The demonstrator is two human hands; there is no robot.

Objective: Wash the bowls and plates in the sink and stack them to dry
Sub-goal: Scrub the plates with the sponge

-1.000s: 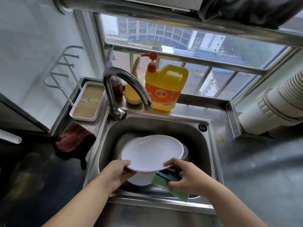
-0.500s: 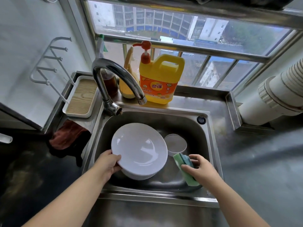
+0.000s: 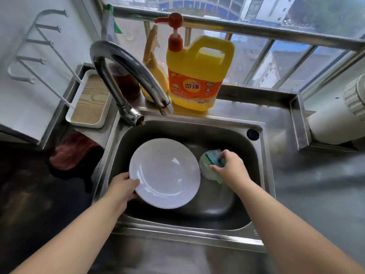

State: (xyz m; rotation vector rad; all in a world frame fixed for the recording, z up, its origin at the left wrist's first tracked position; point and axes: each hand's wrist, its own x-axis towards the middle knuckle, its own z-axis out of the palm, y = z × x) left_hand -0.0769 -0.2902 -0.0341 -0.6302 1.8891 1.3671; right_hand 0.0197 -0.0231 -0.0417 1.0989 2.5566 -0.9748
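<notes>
Left hand (image 3: 123, 186) — fingers curled round the near-left rim of the white plate (image 3: 165, 173), thumb lying on the upper face. The plate sits inside the steel sink (image 3: 262, 169), tilted a little, its far edge toward the tap; whether anything lies beneath it cannot be told. Left forearm comes in from the lower left, wrist just over the sink's front rim.

Right hand (image 3: 230, 168) — fingers bent down, pinching a green-and-blue sponge (image 3: 215, 160) and pressing it onto a small round dish (image 3: 205, 169) on the sink floor, just right of the plate (dish mostly covered by sponge and hand). Right forearm reaches in from the lower right, wrist bent downward.

Curved chrome faucet (image 3: 126, 76) arches over the sink's back-left corner. Behind it, on the ledge: a yellow detergent jug (image 3: 197, 76) with red pump. A white tray (image 3: 88, 103) with wood-grain base stands left of the faucet; a reddish cloth (image 3: 73, 153) lies on the dark tabletop (image 3: 316, 184) beside the sink.
</notes>
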